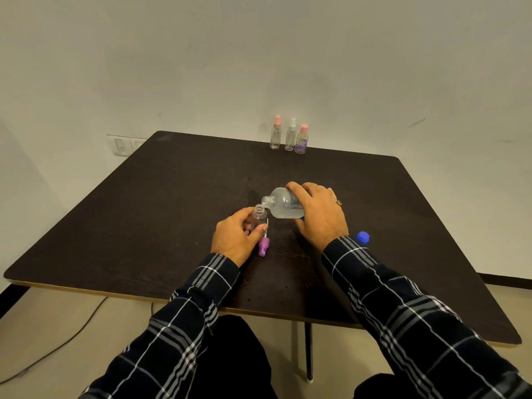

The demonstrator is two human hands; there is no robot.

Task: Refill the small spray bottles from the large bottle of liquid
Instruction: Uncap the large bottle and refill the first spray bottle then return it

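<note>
The large clear bottle lies tipped in the right hand, whose fingers wrap its body. Its open neck sits at the mouth of the uncapped small spray bottle, which the left hand grips upright on the dark table. A purple spray head lies between the hands, and a blue cap sits beside the right wrist. Three capped spray bottles stand well beyond both hands.
</note>
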